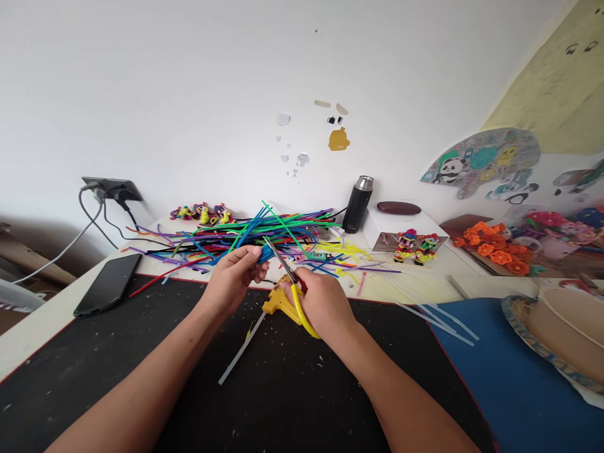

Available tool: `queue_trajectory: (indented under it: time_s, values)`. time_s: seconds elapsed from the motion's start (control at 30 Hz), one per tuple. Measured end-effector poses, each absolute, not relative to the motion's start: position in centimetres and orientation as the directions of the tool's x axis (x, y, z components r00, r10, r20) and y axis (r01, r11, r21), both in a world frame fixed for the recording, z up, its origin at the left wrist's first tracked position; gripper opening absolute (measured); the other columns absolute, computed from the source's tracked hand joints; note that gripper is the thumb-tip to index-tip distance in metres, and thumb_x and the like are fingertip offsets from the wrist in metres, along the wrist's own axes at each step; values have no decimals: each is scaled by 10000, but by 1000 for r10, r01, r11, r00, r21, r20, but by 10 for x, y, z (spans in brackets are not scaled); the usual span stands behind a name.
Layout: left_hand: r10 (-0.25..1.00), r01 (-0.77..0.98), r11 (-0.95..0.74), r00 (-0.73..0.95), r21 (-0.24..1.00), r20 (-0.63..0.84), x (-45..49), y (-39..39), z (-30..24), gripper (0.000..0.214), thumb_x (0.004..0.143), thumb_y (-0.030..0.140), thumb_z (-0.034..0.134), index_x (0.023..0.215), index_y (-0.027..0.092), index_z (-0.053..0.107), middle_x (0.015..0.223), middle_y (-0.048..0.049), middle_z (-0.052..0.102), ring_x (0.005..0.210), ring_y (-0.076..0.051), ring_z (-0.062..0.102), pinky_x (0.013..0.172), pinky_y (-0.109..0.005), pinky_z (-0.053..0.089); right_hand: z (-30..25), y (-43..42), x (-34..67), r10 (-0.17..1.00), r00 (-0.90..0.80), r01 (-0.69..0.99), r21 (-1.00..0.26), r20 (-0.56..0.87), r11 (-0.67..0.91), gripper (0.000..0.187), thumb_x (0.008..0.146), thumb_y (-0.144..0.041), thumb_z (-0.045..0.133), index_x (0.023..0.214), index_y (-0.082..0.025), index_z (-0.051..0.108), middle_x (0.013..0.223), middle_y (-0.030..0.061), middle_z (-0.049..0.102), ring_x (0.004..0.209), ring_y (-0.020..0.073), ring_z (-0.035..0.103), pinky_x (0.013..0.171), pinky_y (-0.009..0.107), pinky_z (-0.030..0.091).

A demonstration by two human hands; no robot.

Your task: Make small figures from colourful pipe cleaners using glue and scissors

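Observation:
My left hand (242, 270) is closed, pinching a small blue piece (267, 253) that looks like pipe cleaner. In my right hand (325, 296) are yellow-handled scissors (298, 305), their blades pointing up and left, close beside the blue piece. Beneath my right hand a yellow glue gun (279, 303) lies on the black mat (198, 377), with a whitish glue stick (240, 352) reaching from it toward me. Just beyond both hands is a heap of coloured pipe cleaners (226, 234).
A phone (108, 286) lies at the left. Behind the heap stand a black flask (358, 204) and a white box (401, 226), with small figures (409, 245) in front. Several glue sticks (448, 324) and a round container (566, 333) are at the right.

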State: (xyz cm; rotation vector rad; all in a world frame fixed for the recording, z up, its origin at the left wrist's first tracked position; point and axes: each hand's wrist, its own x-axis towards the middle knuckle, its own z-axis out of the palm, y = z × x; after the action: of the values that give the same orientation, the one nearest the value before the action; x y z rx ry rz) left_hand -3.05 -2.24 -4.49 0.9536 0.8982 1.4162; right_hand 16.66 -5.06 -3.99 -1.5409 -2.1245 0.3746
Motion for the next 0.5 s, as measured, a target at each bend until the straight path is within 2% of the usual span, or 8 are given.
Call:
queue_trajectory:
  time_s: [0.23,0.5]
  values:
    - [997,-371,-72,-5,926,75,-30,-23,-44,423,680,503,962,739,156,729,652,-33,695,561,-126,595,533,-236,439,-41,-50,166,942,-250,823,-464,224,329,162,999,-366,691,974,-219,754,731,26,731,667,191,618,597,303,241]
    - [998,-390,-64,-15,919,63,-31,-23,-45,396,693,483,961,760,165,734,654,-31,704,564,-133,603,548,-241,452,-48,-48,164,937,-241,814,-473,252,336,186,1011,-366,661,947,-215,750,735,28,736,645,185,605,603,306,251]
